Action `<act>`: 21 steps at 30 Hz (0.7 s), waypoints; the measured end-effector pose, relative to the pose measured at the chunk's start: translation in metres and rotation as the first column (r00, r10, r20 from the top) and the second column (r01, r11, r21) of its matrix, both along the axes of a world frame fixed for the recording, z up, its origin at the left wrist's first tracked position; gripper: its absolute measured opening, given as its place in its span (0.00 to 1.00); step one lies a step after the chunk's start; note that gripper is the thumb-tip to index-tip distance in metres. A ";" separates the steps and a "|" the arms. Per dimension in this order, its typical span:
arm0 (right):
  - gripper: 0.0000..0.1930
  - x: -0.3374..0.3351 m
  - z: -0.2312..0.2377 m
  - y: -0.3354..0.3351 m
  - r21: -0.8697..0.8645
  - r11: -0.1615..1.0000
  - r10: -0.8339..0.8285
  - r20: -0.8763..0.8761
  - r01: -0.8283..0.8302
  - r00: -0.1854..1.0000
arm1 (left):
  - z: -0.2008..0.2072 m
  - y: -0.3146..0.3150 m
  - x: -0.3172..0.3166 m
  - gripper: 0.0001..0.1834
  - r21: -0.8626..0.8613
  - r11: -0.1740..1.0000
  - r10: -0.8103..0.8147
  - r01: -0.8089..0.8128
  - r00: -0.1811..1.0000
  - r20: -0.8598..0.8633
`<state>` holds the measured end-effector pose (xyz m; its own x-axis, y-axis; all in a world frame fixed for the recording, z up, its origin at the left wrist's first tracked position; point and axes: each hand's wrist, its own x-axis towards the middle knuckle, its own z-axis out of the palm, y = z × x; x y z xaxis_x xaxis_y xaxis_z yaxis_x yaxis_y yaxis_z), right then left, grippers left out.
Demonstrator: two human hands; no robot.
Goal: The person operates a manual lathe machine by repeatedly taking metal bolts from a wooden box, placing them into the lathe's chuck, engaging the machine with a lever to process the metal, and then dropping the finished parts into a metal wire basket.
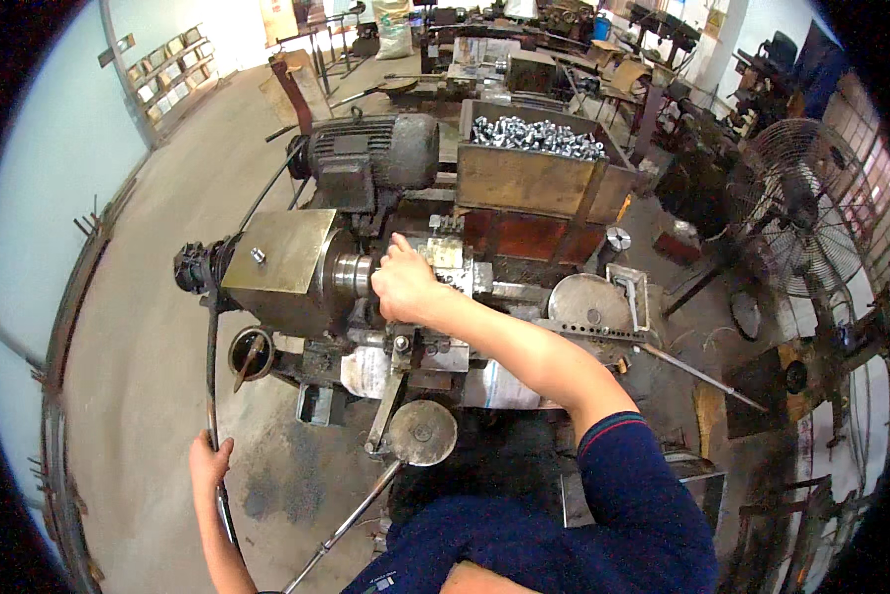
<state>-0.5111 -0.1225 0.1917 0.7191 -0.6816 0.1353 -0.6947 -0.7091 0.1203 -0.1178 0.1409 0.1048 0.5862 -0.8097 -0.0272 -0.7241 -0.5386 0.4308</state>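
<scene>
At the lower left, my left hand (208,461) is wrapped round a long dark lever (213,381), which runs down from the left end of a small lathe. My right arm reaches across the machine. My right hand (402,283) is closed right beside the bright steel spindle nose (352,274), between it and the tool slide (445,257). Its fingers point away from me, and the hand hides whatever they hold. A flat metal cover (281,249) with a bolt on top sits over the headstock, left of the spindle.
Behind the headstock is an electric motor (375,153). A metal bin (529,183) of small shiny parts stands beyond the slide. Nearer me are a round plate (423,433) with a long rod handle (346,527) and a hanging pot (252,354). A pedestal fan (799,208) stands at right.
</scene>
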 end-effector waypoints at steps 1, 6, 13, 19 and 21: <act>0.10 -0.017 0.004 -0.005 -0.135 0.990 0.064 0.145 -0.044 0.987 | 0.000 -0.007 0.000 0.18 0.043 0.996 -0.074 0.073 0.997 0.033; 0.10 -0.128 0.067 -0.028 -0.170 0.973 -0.122 0.205 0.158 0.971 | 0.006 -0.046 -0.009 0.13 -0.160 0.987 -0.115 -0.021 0.600 -0.791; 0.25 -0.229 0.107 -0.066 -0.190 0.780 -0.401 0.580 0.597 0.709 | -0.012 -0.039 0.004 0.13 -0.271 0.962 -0.181 -0.016 0.708 -0.683; 0.22 -0.278 0.100 0.001 -0.021 0.895 -0.284 0.744 0.446 0.604 | -0.010 -0.038 0.013 0.17 -0.289 0.957 -0.188 -0.013 0.729 -0.658; 0.20 -0.324 0.075 0.033 0.117 0.870 -0.394 0.749 0.479 0.533 | -0.017 -0.038 0.017 0.18 -0.304 0.952 -0.196 -0.021 0.722 -0.663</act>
